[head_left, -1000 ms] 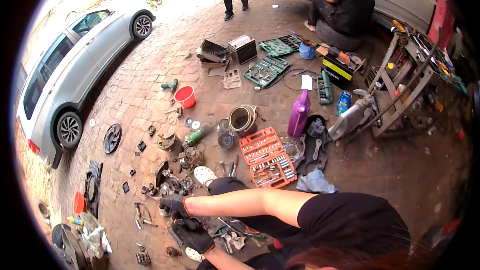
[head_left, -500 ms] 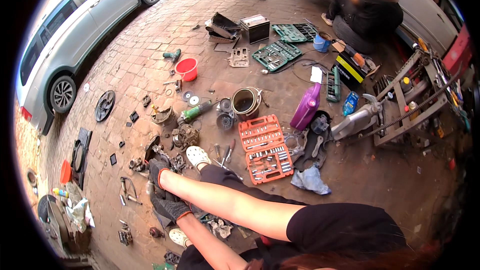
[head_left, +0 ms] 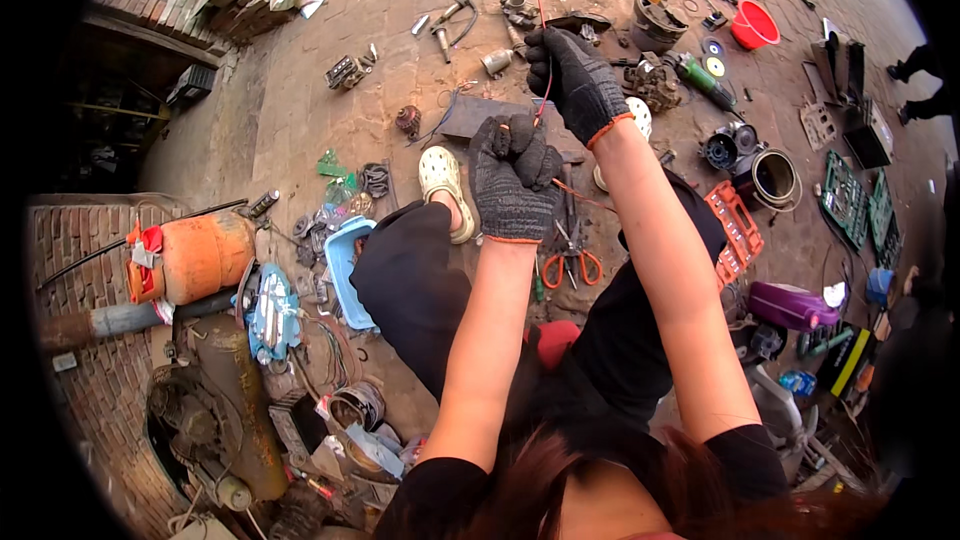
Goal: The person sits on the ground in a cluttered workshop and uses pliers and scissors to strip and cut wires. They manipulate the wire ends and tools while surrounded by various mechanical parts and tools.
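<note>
Both my hands wear dark grey knit gloves with orange cuffs. My left hand (head_left: 517, 178) is closed in a fist around a thin red wire, above a flat grey metal plate (head_left: 478, 118) on the ground. Higher up and to the right, my right hand (head_left: 582, 85) is closed on the same red wire (head_left: 541, 8). One end of it sticks up past the fingers, and another stretch trails right from below my left fist. Orange-handled scissors (head_left: 573, 262) lie on the ground between my legs. What the fingers press on is partly hidden.
Car parts and a green angle grinder (head_left: 705, 82) lie ahead and right, with a red bowl (head_left: 755, 25) and an orange socket case (head_left: 735, 235). At left stand an orange gas cylinder (head_left: 208, 258) and a rusty compressor (head_left: 225, 410). A blue basin (head_left: 345, 270) is beside my left leg.
The view has swung left. My hands, earlier low and close together among the metal parts, are now raised and apart, with red wire visible in them.
</note>
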The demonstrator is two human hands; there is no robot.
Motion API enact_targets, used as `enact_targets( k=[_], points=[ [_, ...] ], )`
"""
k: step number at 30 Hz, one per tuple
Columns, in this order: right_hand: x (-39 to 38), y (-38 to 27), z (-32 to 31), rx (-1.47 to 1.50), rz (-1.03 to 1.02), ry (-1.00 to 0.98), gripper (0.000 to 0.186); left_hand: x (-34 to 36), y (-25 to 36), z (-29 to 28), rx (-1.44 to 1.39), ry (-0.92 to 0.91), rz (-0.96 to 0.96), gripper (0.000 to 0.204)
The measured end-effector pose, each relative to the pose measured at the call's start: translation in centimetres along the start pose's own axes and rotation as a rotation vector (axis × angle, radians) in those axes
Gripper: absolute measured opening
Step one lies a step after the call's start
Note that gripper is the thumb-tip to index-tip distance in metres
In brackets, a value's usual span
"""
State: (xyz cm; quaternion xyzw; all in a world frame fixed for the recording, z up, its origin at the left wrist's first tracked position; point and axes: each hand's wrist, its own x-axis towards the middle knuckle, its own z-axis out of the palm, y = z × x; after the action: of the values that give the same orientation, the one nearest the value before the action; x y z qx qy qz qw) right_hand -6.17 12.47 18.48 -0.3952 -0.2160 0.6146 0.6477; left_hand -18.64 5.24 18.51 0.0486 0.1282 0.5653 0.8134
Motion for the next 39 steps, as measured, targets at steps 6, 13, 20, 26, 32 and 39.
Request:
enact_targets(
  k=[6,13,20,26,32,39],
  points=[
    [-6.3,-1.1,0.1,-0.403,0.193,-0.257,0.042,-3.4,4.5,0.9,-0.088,-0.217,0.016,0.028],
    [-12.7,0.6,1.8,-0.784,-0.508,-0.044,0.031,-5.9,6.3,1.6,0.196,-0.258,0.115,0.037],
    [-13.8,-0.4,4.4,-0.922,-0.629,-0.326,0.031,-7.0,6.6,1.8,0.318,-0.284,0.102,0.035],
    [-13.9,0.4,4.2,-0.635,-0.196,-0.378,0.028,-7.3,7.0,1.1,0.404,-0.403,0.167,0.032],
    [-12.8,0.9,4.0,-0.827,-0.465,-0.455,0.021,-6.7,8.5,0.8,0.469,-0.485,0.114,0.035],
    [-13.3,1.2,2.8,-0.540,-0.136,-0.252,0.018,-6.1,9.0,1.3,1.039,-0.068,0.344,0.017]
  ],
)
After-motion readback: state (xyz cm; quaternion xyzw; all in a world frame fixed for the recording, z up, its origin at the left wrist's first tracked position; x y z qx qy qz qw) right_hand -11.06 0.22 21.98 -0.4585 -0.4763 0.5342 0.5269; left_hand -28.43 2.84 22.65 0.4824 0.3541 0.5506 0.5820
